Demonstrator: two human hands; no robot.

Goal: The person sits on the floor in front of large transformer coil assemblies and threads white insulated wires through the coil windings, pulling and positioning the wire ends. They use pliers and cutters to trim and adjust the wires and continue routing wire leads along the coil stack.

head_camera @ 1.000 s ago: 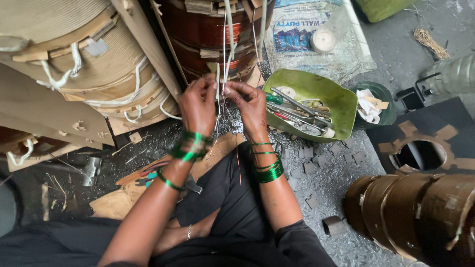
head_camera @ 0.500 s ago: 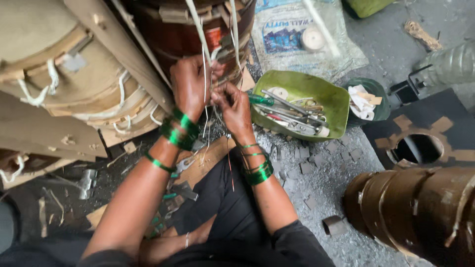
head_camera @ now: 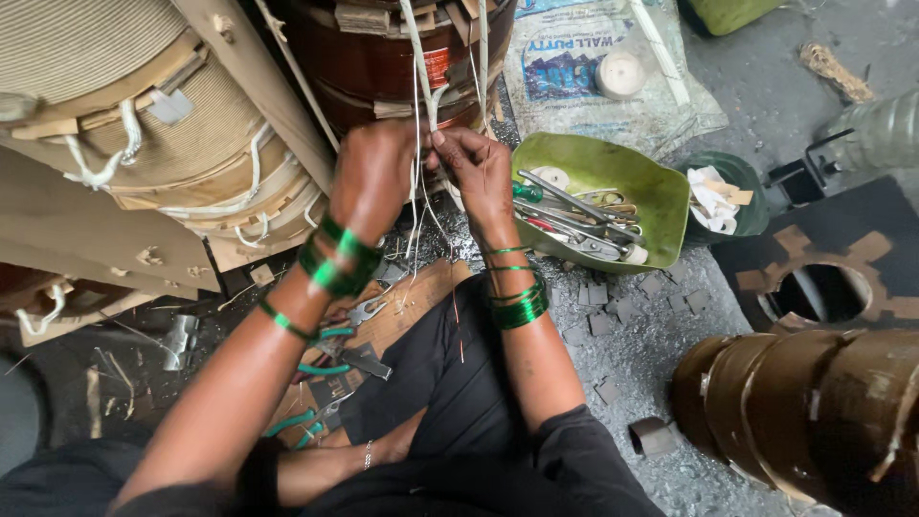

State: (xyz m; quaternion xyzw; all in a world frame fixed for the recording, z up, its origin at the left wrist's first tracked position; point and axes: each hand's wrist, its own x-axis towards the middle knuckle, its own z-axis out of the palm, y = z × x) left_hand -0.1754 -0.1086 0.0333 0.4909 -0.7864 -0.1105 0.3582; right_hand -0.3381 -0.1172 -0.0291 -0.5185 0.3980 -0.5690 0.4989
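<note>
Two hands: both up at the white tape strips [head_camera: 421, 86] that hang down the front of the dark brown coil [head_camera: 383, 57].
Left hand [head_camera: 373, 177]: closed around the strips, back of the hand to the camera; fingers curled in, though the fingertips themselves are hidden.
Right hand [head_camera: 474, 168]: thumb and forefinger pinched together on a strip just beside the left hand, the two hands nearly touching.
Change: compared with a second ago, the view has slid in closer and the hands sit higher against the coil; the grip on the strips holds throughout, so the tying work at that one spot carries on, I judge.
Strips: run up from the hands over the coil's front and out of the top of the view; loose ends dangle below the hands.
Near the right hand: a green tray [head_camera: 661, 187] of tools on the floor.
Below the left arm: green-handled pliers [head_camera: 349, 321] on a brown board [head_camera: 421, 302].
Left side: a pale wound coil [head_camera: 144, 105] with white ties.
</note>
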